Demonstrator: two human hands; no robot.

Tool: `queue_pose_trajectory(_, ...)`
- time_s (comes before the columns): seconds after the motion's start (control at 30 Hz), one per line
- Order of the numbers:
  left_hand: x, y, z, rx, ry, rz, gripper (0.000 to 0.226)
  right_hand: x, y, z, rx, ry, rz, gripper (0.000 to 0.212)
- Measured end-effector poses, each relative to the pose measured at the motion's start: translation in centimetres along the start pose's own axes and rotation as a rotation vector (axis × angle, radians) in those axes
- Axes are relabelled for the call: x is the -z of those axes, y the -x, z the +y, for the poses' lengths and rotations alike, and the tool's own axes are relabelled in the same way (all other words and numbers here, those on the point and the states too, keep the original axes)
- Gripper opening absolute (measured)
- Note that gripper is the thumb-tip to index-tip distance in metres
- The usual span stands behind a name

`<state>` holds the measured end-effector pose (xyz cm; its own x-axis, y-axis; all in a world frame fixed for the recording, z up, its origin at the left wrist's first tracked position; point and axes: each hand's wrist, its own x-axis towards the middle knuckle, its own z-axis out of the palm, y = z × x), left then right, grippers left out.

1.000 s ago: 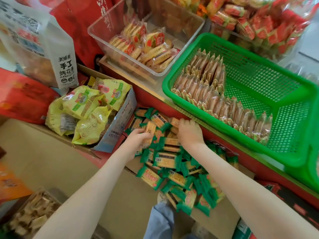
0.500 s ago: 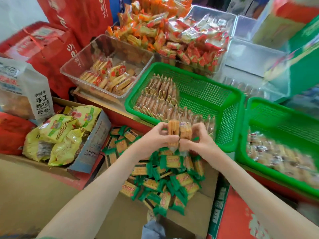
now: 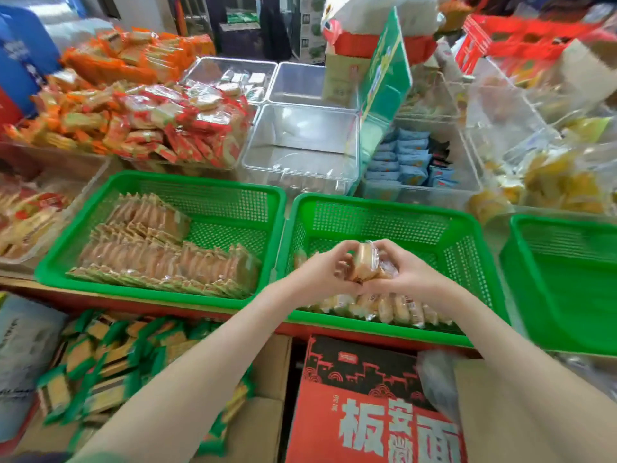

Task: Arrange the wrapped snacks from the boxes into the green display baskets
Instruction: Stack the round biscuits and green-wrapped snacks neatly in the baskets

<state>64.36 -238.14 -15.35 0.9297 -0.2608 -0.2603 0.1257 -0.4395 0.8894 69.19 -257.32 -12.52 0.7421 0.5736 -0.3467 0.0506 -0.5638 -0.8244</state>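
Fingers [image 3: 339,250] of left hand [image 3: 320,272], right hand [image 3: 405,272]: clasped round stack of wrapped snacks [image 3: 365,262]. Held above middle green basket [image 3: 384,202]; snack row [image 3: 390,307] at its 6 o'clock.

Straight beyond my fingers [image 3: 334,249] sits a clear plastic tub [image 3: 300,152], with two smaller clear tubs [image 3: 297,85] side by side just behind it. Right of those, a green placard [image 3: 387,78] stands tilted on edge. Far up to the left is a blue bag [image 3: 26,51]. Low on my left, nearer me, lies a pale printed bag [image 3: 23,355].
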Motion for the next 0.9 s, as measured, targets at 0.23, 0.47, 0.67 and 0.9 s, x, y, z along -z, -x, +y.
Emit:
queue_pose_trajectory(0.23,-6.7,-11.6,1.9,-0.006,-0.406,0.018,0.078,10.5,-2.5,11.2,0.080,0.226,0.220,0.053)
queue_pose_trajectory(0.47,-10.8,-16.0,-2.9,0.185,-0.786,-0.095,0.055,10.6,-6.5,19.2,-0.102,0.801,-0.192,0.072)
queue_pose_trajectory(0.67,-11.4,-17.2,-2.8,0.219,-0.844,-0.104,0.054,13.1,-7.2,18.9,-0.241,0.595,-0.446,0.081)
queue_pose_trajectory(0.9,-11.9,-17.6,-2.9,0.191,-0.819,-0.053,0.052,13.2,-6.6,18.4,-0.358,0.520,-0.414,0.106)
